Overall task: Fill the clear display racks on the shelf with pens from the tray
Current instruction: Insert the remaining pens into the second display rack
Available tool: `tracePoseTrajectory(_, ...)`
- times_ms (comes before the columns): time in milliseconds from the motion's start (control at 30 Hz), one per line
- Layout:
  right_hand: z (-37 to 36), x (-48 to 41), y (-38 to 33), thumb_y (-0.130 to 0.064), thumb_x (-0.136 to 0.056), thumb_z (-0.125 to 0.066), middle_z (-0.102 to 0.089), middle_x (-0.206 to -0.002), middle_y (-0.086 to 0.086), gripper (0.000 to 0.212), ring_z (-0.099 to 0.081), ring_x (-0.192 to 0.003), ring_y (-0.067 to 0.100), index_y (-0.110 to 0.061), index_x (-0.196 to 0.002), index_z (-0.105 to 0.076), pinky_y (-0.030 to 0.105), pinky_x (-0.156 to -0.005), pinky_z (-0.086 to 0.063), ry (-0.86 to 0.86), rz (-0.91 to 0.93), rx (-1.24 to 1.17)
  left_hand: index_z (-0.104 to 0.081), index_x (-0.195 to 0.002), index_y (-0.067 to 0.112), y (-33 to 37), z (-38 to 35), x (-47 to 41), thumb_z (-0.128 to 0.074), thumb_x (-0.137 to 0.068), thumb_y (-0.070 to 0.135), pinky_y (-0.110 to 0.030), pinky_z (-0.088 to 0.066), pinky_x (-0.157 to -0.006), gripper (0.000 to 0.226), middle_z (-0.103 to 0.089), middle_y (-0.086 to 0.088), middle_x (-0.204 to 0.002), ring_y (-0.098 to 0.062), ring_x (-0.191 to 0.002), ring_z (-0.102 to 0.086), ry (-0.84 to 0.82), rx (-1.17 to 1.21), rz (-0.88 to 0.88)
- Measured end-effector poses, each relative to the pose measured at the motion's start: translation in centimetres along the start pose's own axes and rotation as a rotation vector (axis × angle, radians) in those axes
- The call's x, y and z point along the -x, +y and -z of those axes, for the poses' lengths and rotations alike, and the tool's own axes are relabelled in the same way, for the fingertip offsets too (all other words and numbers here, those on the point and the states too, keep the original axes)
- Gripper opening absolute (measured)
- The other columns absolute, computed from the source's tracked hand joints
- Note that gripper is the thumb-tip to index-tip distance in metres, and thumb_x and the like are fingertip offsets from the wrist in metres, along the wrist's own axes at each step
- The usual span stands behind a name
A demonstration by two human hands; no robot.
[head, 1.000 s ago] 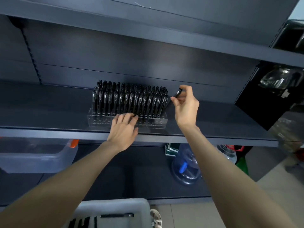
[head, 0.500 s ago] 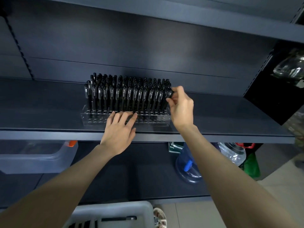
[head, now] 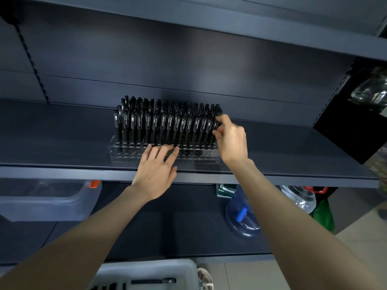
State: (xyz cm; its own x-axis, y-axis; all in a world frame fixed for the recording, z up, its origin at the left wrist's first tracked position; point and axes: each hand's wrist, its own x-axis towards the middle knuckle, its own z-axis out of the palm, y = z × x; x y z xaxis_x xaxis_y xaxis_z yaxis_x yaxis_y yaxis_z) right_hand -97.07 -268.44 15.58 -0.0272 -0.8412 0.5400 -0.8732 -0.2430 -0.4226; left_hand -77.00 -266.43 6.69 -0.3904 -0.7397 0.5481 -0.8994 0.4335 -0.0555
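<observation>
A clear display rack [head: 125,152] stands on the dark shelf [head: 62,143], packed with several rows of upright black pens [head: 163,122]. My left hand [head: 156,168] lies flat with straight fingers against the rack's front edge. My right hand [head: 231,139] is at the rack's right end, and its thumb and fingers pinch a black pen [head: 216,122] that stands nearly upright in the front row. A pale tray [head: 182,268] at the bottom edge holds more black pens [head: 152,281].
An upper shelf [head: 272,24] overhangs the rack. A clear plastic bin [head: 46,201] sits below the shelf at left. A blue water jug [head: 240,216], a clear bottle [head: 299,199] and a green bag [head: 324,214] stand on the floor at right.
My right hand brought the pen from a tilt above the rack's right end down into the front row, where it stands nearly upright. My left hand stayed on the rack's front.
</observation>
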Motion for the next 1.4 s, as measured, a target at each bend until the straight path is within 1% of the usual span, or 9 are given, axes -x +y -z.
tracePoseTrajectory(233, 0.5, 2.2, -1.2, -0.007, -0.094, -0.053, -0.067, -0.091, 0.012, 0.049, -0.061, -0.083, 0.032, -0.013, -0.14, -0.037, 0.04, -0.075, -0.05, 0.008, -0.06, -0.001, -0.054, -0.126, 0.008, -0.2, 2.0, 2.0, -0.036, -0.088, 0.033, -0.049, -0.031, -0.106, 0.049, -0.053, -0.008, -0.124, -0.022, -0.116, -0.042, 0.067, 0.147, 0.064)
tracePoseTrajectory(367, -1.2, 7.8, -2.8, -0.011, -0.092, -0.055, -0.068, -0.097, 0.008, 0.041, -0.062, -0.087, 0.031, -0.014, -0.131, -0.045, 0.04, -0.075, -0.05, -0.025, -0.126, -0.091, -0.054, -0.126, 0.007, -0.4, 2.6, 7.7, -0.045, -0.086, 0.032, -0.046, -0.045, -0.09, 0.048, -0.053, -0.01, -0.123, -0.029, -0.109, -0.05, 0.016, 0.329, 0.311)
tracePoseTrajectory(567, -7.4, 20.5, -5.7, -0.013, -0.089, -0.061, -0.066, -0.092, 0.003, 0.031, -0.061, -0.079, 0.022, -0.01, -0.12, -0.056, 0.038, -0.08, -0.05, -0.263, -0.272, -0.258, -0.054, -0.127, 0.005, -0.8, 2.3, 21.5, -0.044, -0.084, 0.037, -0.046, -0.044, -0.087, 0.054, -0.051, -0.011, -0.125, -0.034, -0.11, -0.051, -0.212, 0.424, 0.611)
tracePoseTrajectory(700, -11.2, 28.7, -7.4, -0.015, -0.091, -0.059, -0.064, -0.099, 0.003, 0.028, -0.063, -0.086, 0.021, -0.011, -0.118, -0.057, 0.032, -0.083, -0.05, -0.52, -0.402, -0.302, -0.052, -0.128, 0.002, -0.7, 2.0, 30.1, -0.056, -0.088, 0.018, -0.049, -0.039, -0.096, 0.044, -0.05, -0.016, -0.128, -0.039, -0.119, -0.043, -0.324, 0.421, 0.792)
tracePoseTrajectory(833, -14.9, 35.2, -8.1, -0.007, -0.088, -0.059, -0.06, -0.084, 0.008, 0.019, -0.061, -0.08, 0.029, -0.005, -0.107, -0.059, 0.04, -0.079, -0.051, -0.682, -0.48, -0.302, -0.042, -0.137, 0.006, -0.1, 1.0, 36.5, -0.06, -0.086, 0.021, -0.051, -0.042, -0.093, 0.056, -0.043, -0.017, -0.134, -0.04, -0.117, -0.042, -0.457, 0.399, 0.909)
tracePoseTrajectory(967, -17.7, 39.2, -7.9, -0.015, -0.09, -0.059, -0.06, -0.092, 0.004, 0.022, -0.062, -0.086, 0.025, -0.009, -0.111, -0.054, 0.032, -0.077, -0.049, -0.876, -0.514, -0.201, -0.028, -0.144, 0.006, 0.5, -0.7, 39.5, -0.057, -0.089, 0.026, -0.048, -0.042, -0.094, 0.066, -0.042, -0.02, -0.136, -0.039, -0.116, -0.043, -0.519, 0.434, 0.973)
tracePoseTrajectory(1067, -19.6, 40.3, -7.7, -0.016, -0.09, -0.059, -0.062, -0.103, 0.008, 0.027, -0.063, -0.096, 0.026, -0.009, -0.115, -0.053, 0.034, -0.081, -0.05, -0.967, -0.58, -0.161, -0.028, -0.142, 0.007, 0.7, -1.6, 40.4, -0.041, -0.086, 0.04, -0.043, -0.055, -0.073, 0.066, -0.051, -0.018, -0.124, -0.038, -0.104, -0.056, -0.511, 0.443, 0.947)
tracePoseTrajectory(1167, -21.2, 40.8, -7.6, -0.024, -0.09, -0.059, -0.058, -0.109, 0.011, 0.028, -0.057, -0.101, 0.031, -0.007, -0.112, -0.052, 0.032, -0.077, -0.043, -1.018, -0.608, -0.086, -0.035, -0.14, 0.004, 1.0, -1.8, 40.5, -0.038, -0.087, 0.041, -0.036, -0.056, -0.059, 0.064, -0.055, -0.016, -0.119, -0.035, -0.098, -0.061, -0.473, 0.371, 0.914)
tracePoseTrajectory(1400, -23.6, 41.5, -8.3, -0.035, -0.09, -0.044, -0.05, -0.124, 0.012, 0.041, -0.051, -0.111, 0.029, -0.005, -0.118, -0.053, 0.03, -0.084, -0.038, -1.03, -0.736, -0.002, -0.04, -0.137, 0.001, 1.1, -2.5, 40.7, -0.042, -0.088, 0.039, -0.033, -0.054, -0.059, 0.063, -0.058, -0.017, -0.117, -0.033, -0.095, -0.063, -0.457, 0.291, 0.879)
